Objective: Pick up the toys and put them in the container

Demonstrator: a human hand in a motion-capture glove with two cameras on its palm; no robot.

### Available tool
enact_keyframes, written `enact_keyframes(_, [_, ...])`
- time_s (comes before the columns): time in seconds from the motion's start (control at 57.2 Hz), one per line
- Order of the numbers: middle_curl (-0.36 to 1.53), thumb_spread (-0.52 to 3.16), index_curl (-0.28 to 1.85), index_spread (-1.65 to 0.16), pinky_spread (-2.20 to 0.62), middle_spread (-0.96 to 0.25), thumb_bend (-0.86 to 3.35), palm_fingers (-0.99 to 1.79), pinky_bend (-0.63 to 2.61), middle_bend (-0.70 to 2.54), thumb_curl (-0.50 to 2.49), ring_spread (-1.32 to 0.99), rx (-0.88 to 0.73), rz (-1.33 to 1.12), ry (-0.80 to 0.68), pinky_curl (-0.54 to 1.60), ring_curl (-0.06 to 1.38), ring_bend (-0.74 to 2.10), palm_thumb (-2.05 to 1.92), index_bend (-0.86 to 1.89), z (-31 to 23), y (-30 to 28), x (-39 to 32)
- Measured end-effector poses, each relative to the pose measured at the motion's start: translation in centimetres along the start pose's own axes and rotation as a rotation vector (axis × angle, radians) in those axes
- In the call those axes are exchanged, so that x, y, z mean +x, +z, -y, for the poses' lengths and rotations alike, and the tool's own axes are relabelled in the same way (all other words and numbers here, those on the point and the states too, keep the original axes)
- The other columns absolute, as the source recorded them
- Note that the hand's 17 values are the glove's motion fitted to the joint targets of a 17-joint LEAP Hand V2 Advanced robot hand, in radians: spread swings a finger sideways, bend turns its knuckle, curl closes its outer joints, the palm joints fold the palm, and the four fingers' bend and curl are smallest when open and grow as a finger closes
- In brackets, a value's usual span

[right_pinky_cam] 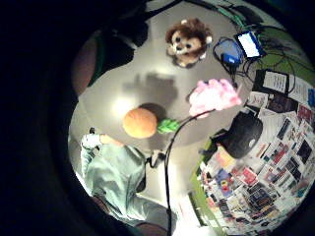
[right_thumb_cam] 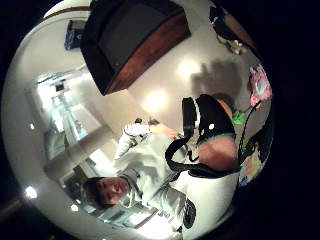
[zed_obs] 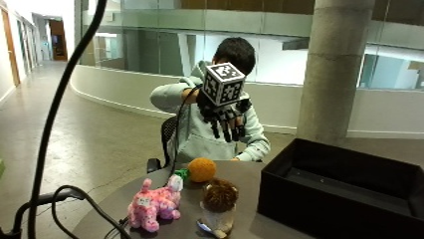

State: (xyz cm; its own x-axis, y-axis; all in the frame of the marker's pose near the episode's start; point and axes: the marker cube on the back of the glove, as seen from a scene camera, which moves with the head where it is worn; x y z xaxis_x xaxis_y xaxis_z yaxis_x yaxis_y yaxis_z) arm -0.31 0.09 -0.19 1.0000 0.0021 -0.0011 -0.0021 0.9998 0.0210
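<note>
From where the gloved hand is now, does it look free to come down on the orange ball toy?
Probably yes. The gloved right hand hangs raised above the table, fingers straight and holding nothing, and the orange ball toy sits uncovered below it, apart from the pink plush and lion.

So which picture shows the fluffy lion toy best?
The little finger side palm view: the lion toy faces that camera, standing on the table. The outside view shows only its back. The thumb side palm view catches just a dark scrap at the table's edge.
</note>
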Motion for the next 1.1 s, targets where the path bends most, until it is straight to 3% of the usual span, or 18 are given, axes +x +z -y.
enact_keyframes(0.14, [0.09,0.96,0.11,-0.17,-0.01,-0.01,0.27,0.38,0.48,0.22,0.08,-0.10,0.068,-0.001,0.006,0.17,0.09,0.31,0.27,0.16,1.0,-1.6,0.5])
enact_keyframes(0.315, [0.14,1.35,0.15,-0.23,-0.01,-0.01,0.31,0.15,0.62,0.18,0.15,-0.11,0.222,-0.017,0.036,0.25,0.11,0.28,0.25,0.13,2.5,-3.5,1.6])
enact_keyframes(0.507, [0.17,1.46,0.18,-0.26,0.01,-0.01,0.27,-0.14,0.78,0.14,0.20,-0.06,0.319,-0.017,0.057,0.30,0.11,0.18,0.19,0.13,7.4,-3.6,5.5])
enact_keyframes(0.682, [0.18,1.45,0.18,-0.26,0.02,-0.01,0.23,-0.22,0.80,0.14,0.23,-0.04,0.262,-0.020,0.123,0.32,0.13,0.17,0.16,0.10,12.7,-0.2,9.1])
enact_keyframes(0.804, [0.19,1.44,0.19,-0.27,0.03,-0.01,0.21,-0.23,0.83,0.13,0.25,-0.02,0.139,-0.048,0.239,0.33,0.14,0.15,0.18,0.11,15.0,4.8,10.5])
enact_keyframes(0.926, [0.17,1.41,0.21,-0.29,0.04,0.00,0.22,-0.01,0.98,0.10,0.28,0.00,0.105,-0.100,0.259,0.37,0.17,0.27,0.25,0.15,17.3,7.9,12.4])
enact_keyframes(1.049, [0.18,1.37,0.20,-0.29,-0.14,-0.06,0.31,0.74,1.00,0.21,0.36,-0.12,0.205,-0.171,0.233,0.34,0.26,0.79,0.48,0.15,17.6,9.1,12.4])
enact_keyframes(1.101, [0.23,1.29,0.20,-0.28,-0.24,-0.10,0.34,0.93,0.95,0.32,0.42,-0.18,0.225,-0.192,0.226,0.32,0.29,0.84,0.60,0.16,17.4,9.2,12.3])
